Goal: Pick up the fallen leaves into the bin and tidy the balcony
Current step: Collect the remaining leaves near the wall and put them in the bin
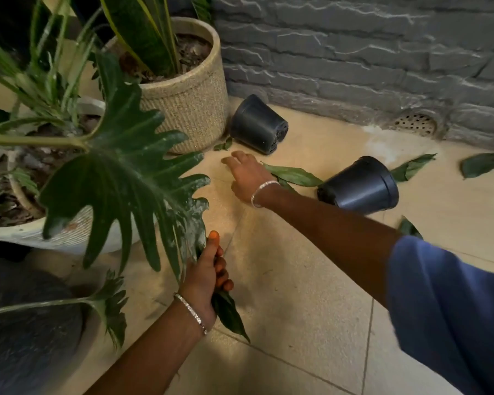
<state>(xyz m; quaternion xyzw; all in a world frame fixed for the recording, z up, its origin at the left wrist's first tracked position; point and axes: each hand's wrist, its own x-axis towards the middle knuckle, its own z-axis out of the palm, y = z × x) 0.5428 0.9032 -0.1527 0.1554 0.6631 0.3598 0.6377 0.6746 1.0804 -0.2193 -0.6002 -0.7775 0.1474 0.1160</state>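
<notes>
Fallen leaves (229, 313) sit clamped in the left hand (207, 270), mostly hidden inside its grip. The right hand (247, 178) is stretched out flat, empty, near a small leaf (223, 144). A long leaf (295, 175) lies on the floor (297, 280), partly under that wrist. Another leaf (408, 228) is half covered by the blue sleeve (454, 309).
</notes>
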